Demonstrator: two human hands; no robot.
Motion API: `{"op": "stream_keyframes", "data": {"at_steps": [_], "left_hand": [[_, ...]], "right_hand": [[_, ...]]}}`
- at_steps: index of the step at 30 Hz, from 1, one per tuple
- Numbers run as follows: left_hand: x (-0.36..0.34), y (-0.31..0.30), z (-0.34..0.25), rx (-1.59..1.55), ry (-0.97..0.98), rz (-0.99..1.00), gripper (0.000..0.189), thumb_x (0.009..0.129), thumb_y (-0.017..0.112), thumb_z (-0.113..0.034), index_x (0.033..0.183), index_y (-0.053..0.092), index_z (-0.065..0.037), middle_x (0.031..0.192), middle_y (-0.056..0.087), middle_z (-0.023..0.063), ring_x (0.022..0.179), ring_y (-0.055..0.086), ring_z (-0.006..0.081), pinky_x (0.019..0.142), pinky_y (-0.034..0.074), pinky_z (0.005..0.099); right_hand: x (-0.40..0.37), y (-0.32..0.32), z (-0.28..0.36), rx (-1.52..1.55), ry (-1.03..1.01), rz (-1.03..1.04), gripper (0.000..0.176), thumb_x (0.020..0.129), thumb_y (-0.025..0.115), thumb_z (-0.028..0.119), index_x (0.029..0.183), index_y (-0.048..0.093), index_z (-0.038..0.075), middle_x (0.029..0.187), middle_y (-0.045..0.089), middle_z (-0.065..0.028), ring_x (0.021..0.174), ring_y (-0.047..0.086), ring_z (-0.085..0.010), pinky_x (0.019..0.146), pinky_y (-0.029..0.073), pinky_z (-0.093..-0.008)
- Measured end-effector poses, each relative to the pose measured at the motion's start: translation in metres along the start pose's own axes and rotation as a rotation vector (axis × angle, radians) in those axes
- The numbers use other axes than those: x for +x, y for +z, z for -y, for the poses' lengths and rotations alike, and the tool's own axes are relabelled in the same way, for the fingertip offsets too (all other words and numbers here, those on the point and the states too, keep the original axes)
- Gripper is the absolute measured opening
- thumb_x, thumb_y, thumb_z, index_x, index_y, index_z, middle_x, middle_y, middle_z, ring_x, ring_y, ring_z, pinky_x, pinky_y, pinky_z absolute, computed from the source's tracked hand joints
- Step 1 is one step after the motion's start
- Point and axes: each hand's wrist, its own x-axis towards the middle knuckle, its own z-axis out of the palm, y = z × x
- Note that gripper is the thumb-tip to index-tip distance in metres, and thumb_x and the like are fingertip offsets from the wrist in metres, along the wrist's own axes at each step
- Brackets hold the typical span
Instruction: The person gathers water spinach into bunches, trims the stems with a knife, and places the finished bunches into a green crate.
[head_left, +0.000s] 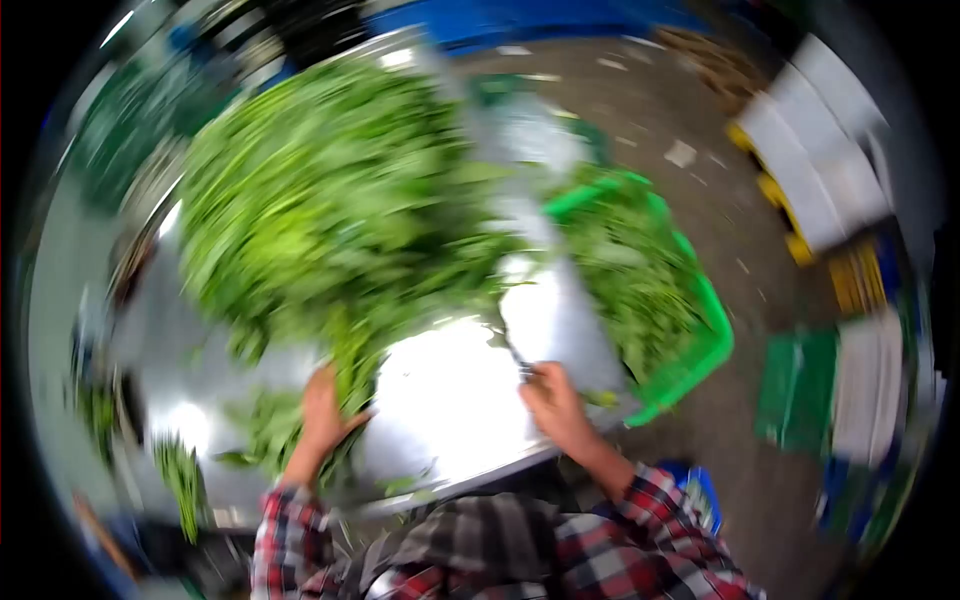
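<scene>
A large heap of leafy green stems (330, 190) covers the far left part of a shiny metal table (450, 400). At the near side of the heap, my left hand (325, 410) is on a few green stems (350, 360), its thumb spread to the right; the image is blurred there. My right hand (555, 400) is closed around a small dark tool (524, 369) near the table's right part. Loose leaves (275, 425) lie left of my left hand, and a small bunch of thin stems (180, 480) lies at the near left edge.
A green basket (720, 335) of leafy greens stands against the table's right side. Farther right on the floor are white boxes (820, 150) and a green crate (797, 385). A blue container (708, 500) is beside my right sleeve. Part of another person's arm (100, 530) shows at lower left.
</scene>
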Motion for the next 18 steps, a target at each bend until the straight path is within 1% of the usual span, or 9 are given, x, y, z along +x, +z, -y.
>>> {"op": "stream_keyframes", "data": {"at_steps": [1, 3, 5, 6, 9, 10, 14, 17, 18], "left_hand": [[-0.001, -0.004, 0.004, -0.063, -0.036, 0.045, 0.105, 0.057, 0.075, -0.055, 0.133, 0.030, 0.002, 0.132, 0.036, 0.0261, 0.123, 0.033, 0.0417, 0.103, 0.028, 0.0464], [0.003, -0.021, -0.004, 0.015, -0.166, 0.153, 0.117, 0.051, 0.071, -0.067, 0.136, 0.027, -0.002, 0.136, 0.030, 0.0287, 0.128, 0.027, 0.0433, 0.103, 0.025, 0.0503], [-0.014, -0.037, -0.005, 0.030, -0.186, 0.045, 0.123, 0.048, 0.071, -0.068, 0.136, 0.025, 0.004, 0.138, 0.027, 0.0280, 0.129, 0.025, 0.0434, 0.105, 0.021, 0.0502], [-0.024, -0.035, 0.001, 0.042, -0.228, 0.025, 0.122, 0.048, 0.072, -0.067, 0.135, 0.026, 0.005, 0.137, 0.030, 0.0273, 0.128, 0.027, 0.0426, 0.105, 0.022, 0.0494], [-0.034, -0.013, 0.018, 0.045, -0.307, 0.052, 0.116, 0.050, 0.073, -0.063, 0.132, 0.030, 0.007, 0.133, 0.036, 0.0254, 0.125, 0.032, 0.0398, 0.104, 0.024, 0.0473], [-0.034, -0.010, 0.021, 0.047, -0.325, 0.072, 0.113, 0.051, 0.073, -0.062, 0.131, 0.031, 0.007, 0.131, 0.038, 0.0247, 0.123, 0.034, 0.0389, 0.104, 0.024, 0.0467], [-0.030, -0.016, 0.013, 0.032, -0.383, 0.192, 0.099, 0.061, 0.071, -0.052, 0.130, 0.032, 0.006, 0.129, 0.042, 0.0200, 0.124, 0.033, 0.0341, 0.104, 0.025, 0.0433], [-0.037, 0.002, 0.017, 0.062, -0.315, 0.078, 0.098, 0.065, 0.069, -0.052, 0.132, 0.028, 0.007, 0.133, 0.037, 0.0206, 0.127, 0.031, 0.0338, 0.105, 0.023, 0.0436], [-0.037, 0.001, 0.017, 0.024, -0.312, 0.095, 0.097, 0.068, 0.068, -0.050, 0.134, 0.025, 0.007, 0.138, 0.031, 0.0214, 0.129, 0.028, 0.0328, 0.107, 0.021, 0.0434]], "right_hand": [[-0.009, 0.010, 0.019, -0.005, 0.211, 0.086, 0.024, 0.086, 0.057, 0.018, 0.102, 0.049, 0.002, 0.076, 0.050, -0.0031, 0.069, 0.049, -0.0092, 0.061, 0.042, -0.0272], [-0.007, 0.034, 0.012, -0.117, 0.070, 0.162, 0.024, 0.085, 0.058, 0.017, 0.102, 0.052, 0.002, 0.071, 0.051, -0.0047, 0.064, 0.050, -0.0130, 0.059, 0.042, -0.0288], [-0.010, 0.048, 0.007, -0.348, -0.171, 0.225, 0.023, 0.085, 0.057, 0.016, 0.101, 0.053, 0.001, 0.068, 0.052, -0.0067, 0.062, 0.051, -0.0168, 0.060, 0.043, -0.0296], [-0.014, 0.057, 0.008, -0.417, -0.264, 0.228, 0.023, 0.085, 0.056, 0.016, 0.100, 0.055, 0.000, 0.071, 0.054, -0.0121, 0.064, 0.054, -0.0255, 0.062, 0.044, -0.0328], [-0.017, 0.094, 0.018, -0.573, -0.184, 0.311, 0.023, 0.085, 0.056, 0.017, 0.101, 0.056, 0.000, 0.082, 0.057, -0.0170, 0.074, 0.056, -0.0336, 0.067, 0.044, -0.0369], [-0.018, 0.106, 0.028, -0.579, -0.161, 0.342, 0.025, 0.086, 0.054, 0.019, 0.103, 0.054, 0.001, 0.092, 0.057, -0.0202, 0.081, 0.057, -0.0376, 0.070, 0.045, -0.0403], [0.004, 0.138, 0.016, -0.780, -0.534, 0.307, 0.029, 0.087, 0.053, 0.020, 0.108, 0.048, 0.001, 0.093, 0.059, -0.0207, 0.078, 0.058, -0.0400, 0.068, 0.046, -0.0436], [0.011, 0.155, 0.022, -0.760, -0.409, 0.391, 0.028, 0.086, 0.054, 0.018, 0.107, 0.048, 0.001, 0.093, 0.058, -0.0213, 0.078, 0.057, -0.0418, 0.067, 0.047, -0.0446], [0.016, 0.161, 0.018, -0.766, -0.468, 0.391, 0.034, 0.085, 0.055, 0.020, 0.112, 0.044, 0.002, 0.093, 0.058, -0.0228, 0.080, 0.057, -0.0432, 0.068, 0.047, -0.0453]]}}
